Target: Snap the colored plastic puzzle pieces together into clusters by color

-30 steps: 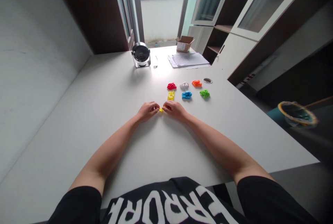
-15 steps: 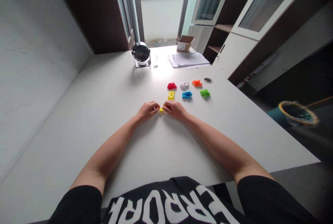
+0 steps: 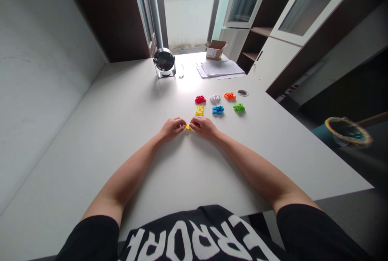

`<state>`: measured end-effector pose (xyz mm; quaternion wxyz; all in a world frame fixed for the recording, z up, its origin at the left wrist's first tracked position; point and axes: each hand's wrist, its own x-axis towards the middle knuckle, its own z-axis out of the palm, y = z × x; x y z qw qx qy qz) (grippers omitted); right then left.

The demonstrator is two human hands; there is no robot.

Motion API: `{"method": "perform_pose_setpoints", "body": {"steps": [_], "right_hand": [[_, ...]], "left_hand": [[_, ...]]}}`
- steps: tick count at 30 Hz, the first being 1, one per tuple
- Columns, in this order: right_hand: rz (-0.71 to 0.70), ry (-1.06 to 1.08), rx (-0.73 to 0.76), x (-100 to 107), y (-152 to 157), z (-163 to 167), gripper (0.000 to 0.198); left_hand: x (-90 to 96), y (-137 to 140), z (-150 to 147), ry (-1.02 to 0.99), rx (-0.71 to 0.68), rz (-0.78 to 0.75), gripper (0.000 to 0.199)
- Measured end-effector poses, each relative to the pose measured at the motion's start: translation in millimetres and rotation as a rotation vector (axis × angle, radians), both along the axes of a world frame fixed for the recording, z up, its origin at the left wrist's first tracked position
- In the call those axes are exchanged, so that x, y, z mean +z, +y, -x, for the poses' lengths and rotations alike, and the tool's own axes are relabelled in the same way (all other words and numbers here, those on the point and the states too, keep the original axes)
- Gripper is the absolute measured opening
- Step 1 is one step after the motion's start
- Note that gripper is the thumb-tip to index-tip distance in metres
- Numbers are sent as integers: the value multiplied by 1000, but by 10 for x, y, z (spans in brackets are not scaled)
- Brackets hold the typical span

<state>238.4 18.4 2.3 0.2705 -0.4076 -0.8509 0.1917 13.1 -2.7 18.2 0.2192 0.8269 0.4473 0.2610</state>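
Observation:
Between my hands, low over the white table, is a small yellow plastic piece (image 3: 188,127). My left hand (image 3: 173,128) pinches it from the left with fingers closed. From the other side my right hand (image 3: 203,126) has its fingertips closed on it too. Most of the piece is hidden by fingers, and its exact kind is too small to tell. Just beyond my right hand lies a larger yellow plastic toy piece (image 3: 199,110). Near it sit a red toy piece (image 3: 200,99) and a blue one (image 3: 218,110).
Farther right lie a white toy piece (image 3: 215,98), an orange one (image 3: 229,96) and a green one (image 3: 239,108), by a round table hole (image 3: 242,93). At the back stand a small round fan-like device (image 3: 164,62), papers (image 3: 222,68) and an open cardboard box (image 3: 215,50). A bin (image 3: 348,132) stands off the right edge.

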Motion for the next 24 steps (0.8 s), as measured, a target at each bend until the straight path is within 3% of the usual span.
{"method": "perform_pose_setpoints", "body": {"steps": [24], "right_hand": [[-7, -1, 2, -9, 6, 5, 17]], "left_hand": [[-27, 1, 2, -20, 4, -7, 16]]}}
